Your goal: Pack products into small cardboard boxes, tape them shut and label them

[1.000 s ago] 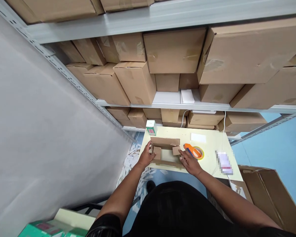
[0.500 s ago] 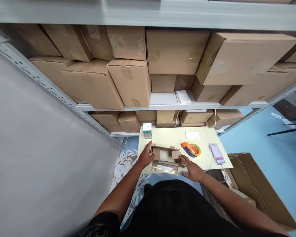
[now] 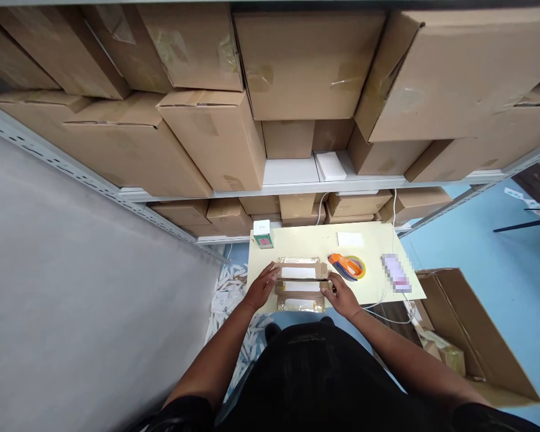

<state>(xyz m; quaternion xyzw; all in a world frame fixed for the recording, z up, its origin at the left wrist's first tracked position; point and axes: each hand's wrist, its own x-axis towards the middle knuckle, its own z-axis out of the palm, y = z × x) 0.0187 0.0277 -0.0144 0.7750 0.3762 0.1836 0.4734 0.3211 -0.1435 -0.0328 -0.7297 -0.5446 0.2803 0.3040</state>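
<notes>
A small cardboard box (image 3: pixel 299 284) lies on the pale yellow table (image 3: pixel 373 282), its two long flaps folded in and meeting in the middle, each with a white label. My left hand (image 3: pixel 264 285) rests against the box's left end with the fingers stretched along it. My right hand (image 3: pixel 337 297) presses on the right end of the box, fingers on the flap seam. An orange tape dispenser (image 3: pixel 347 266) with a yellow roll lies just right of the box.
A small green and white carton (image 3: pixel 262 233) stands at the table's back left corner. A white card (image 3: pixel 350 239) and a phone (image 3: pixel 395 273) on a cable lie on the table. Shelves of cardboard boxes (image 3: pixel 216 135) rise behind. An open carton (image 3: pixel 472 336) is on the floor at right.
The box's long flaps, open a second ago, are now folded shut. Both hands moved onto the box's ends. The view tilted down and closer to the shelves.
</notes>
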